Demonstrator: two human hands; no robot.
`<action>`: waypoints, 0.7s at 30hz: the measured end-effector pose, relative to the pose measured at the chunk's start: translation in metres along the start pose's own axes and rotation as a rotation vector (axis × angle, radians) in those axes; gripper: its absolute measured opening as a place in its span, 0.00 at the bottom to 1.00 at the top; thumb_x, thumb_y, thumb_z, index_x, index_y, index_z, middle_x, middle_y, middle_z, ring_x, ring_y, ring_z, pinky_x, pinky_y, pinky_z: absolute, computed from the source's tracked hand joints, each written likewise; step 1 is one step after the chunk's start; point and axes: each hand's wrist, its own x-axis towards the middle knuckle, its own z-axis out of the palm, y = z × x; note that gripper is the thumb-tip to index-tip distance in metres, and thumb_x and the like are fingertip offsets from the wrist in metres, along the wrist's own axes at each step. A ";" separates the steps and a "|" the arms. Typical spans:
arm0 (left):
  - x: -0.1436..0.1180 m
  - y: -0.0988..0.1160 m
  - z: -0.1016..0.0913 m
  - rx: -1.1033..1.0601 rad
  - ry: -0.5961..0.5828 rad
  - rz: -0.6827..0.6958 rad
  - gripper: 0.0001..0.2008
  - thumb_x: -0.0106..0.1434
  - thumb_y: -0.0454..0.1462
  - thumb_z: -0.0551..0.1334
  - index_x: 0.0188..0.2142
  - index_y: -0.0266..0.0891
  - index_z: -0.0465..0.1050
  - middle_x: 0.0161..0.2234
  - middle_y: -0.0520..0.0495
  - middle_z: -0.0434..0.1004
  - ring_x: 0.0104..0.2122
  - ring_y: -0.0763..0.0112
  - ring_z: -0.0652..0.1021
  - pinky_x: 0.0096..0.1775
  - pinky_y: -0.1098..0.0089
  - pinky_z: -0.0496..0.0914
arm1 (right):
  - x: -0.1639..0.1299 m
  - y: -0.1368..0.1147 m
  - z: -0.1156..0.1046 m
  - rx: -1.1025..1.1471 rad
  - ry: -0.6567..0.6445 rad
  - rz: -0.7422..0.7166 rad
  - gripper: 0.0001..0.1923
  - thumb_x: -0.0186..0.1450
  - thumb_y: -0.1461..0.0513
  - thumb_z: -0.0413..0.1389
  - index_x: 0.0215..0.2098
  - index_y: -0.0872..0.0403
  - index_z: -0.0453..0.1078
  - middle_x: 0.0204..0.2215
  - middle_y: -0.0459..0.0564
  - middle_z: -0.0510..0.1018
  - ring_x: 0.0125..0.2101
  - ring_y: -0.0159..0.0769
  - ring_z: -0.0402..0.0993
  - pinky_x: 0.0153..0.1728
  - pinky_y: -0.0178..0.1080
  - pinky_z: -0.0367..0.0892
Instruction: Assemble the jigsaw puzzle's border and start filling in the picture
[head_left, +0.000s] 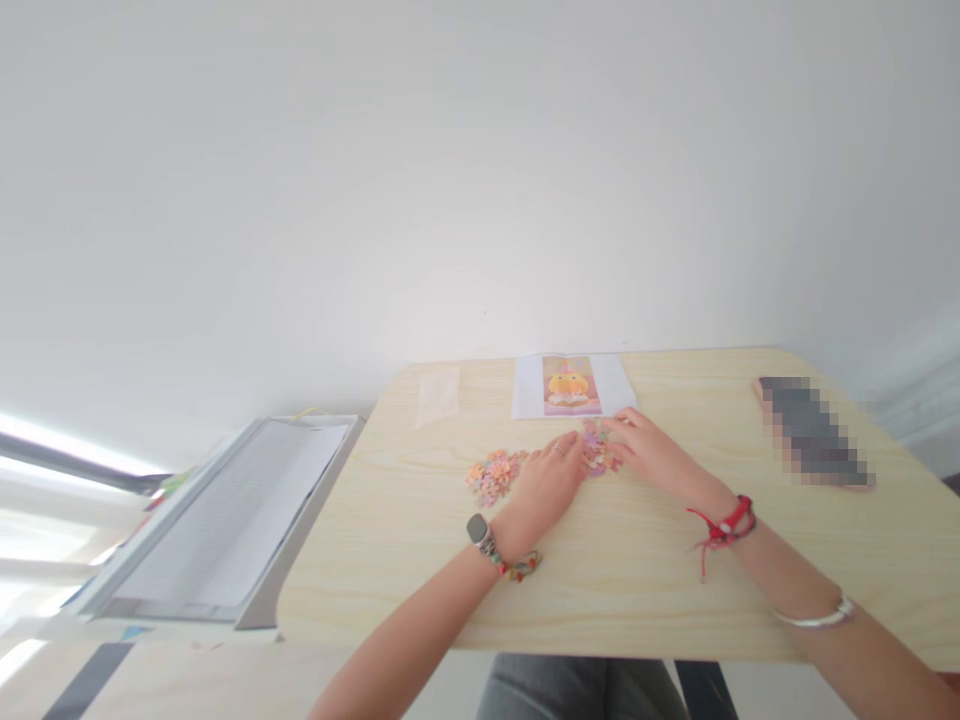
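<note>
Pastel puzzle pieces, heaped on table

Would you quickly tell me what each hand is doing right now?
Left hand: open, palm down, fingers resting on the puzzle pieces.
Right hand: open, fingers on the same scatter of pieces; a grip cannot be told.
</note>
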 end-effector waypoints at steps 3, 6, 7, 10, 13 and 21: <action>0.004 0.004 0.000 -0.016 -0.023 0.050 0.18 0.65 0.36 0.52 0.54 0.41 0.56 0.55 0.43 0.63 0.53 0.63 0.68 0.47 0.65 0.68 | 0.011 0.008 0.000 -0.061 -0.029 -0.047 0.15 0.65 0.66 0.44 0.46 0.56 0.68 0.42 0.56 0.71 0.44 0.40 0.68 0.45 0.42 0.65; 0.006 0.007 0.000 0.001 -0.043 0.040 0.16 0.65 0.37 0.53 0.53 0.40 0.58 0.55 0.42 0.64 0.54 0.62 0.67 0.47 0.63 0.68 | 0.023 0.011 0.001 -0.112 -0.050 -0.068 0.15 0.66 0.67 0.43 0.45 0.56 0.69 0.43 0.57 0.72 0.45 0.40 0.67 0.46 0.43 0.64; 0.006 0.008 0.000 0.007 -0.045 0.035 0.17 0.65 0.37 0.54 0.53 0.40 0.58 0.55 0.42 0.64 0.54 0.62 0.66 0.47 0.63 0.67 | 0.026 0.012 0.002 -0.134 -0.049 -0.065 0.15 0.65 0.68 0.44 0.45 0.56 0.69 0.43 0.57 0.72 0.45 0.40 0.67 0.46 0.43 0.64; 0.006 0.007 -0.002 0.026 -0.047 0.019 0.20 0.64 0.38 0.54 0.55 0.41 0.56 0.56 0.41 0.62 0.56 0.60 0.64 0.47 0.62 0.67 | 0.032 0.011 0.004 -0.198 -0.051 -0.041 0.16 0.63 0.68 0.46 0.47 0.57 0.69 0.45 0.58 0.72 0.46 0.41 0.67 0.46 0.43 0.63; 0.006 0.005 -0.004 0.062 -0.063 -0.017 0.22 0.65 0.40 0.54 0.56 0.40 0.53 0.57 0.39 0.60 0.57 0.59 0.63 0.48 0.60 0.67 | 0.030 0.007 0.006 -0.218 -0.065 -0.029 0.17 0.61 0.69 0.49 0.47 0.57 0.69 0.46 0.58 0.72 0.46 0.43 0.67 0.46 0.44 0.63; 0.011 -0.003 0.000 0.138 -0.067 -0.083 0.22 0.65 0.48 0.51 0.53 0.38 0.56 0.56 0.37 0.59 0.56 0.56 0.62 0.48 0.57 0.67 | 0.012 0.002 0.010 -0.147 -0.032 -0.084 0.18 0.59 0.71 0.48 0.45 0.57 0.70 0.49 0.60 0.70 0.49 0.42 0.66 0.48 0.44 0.62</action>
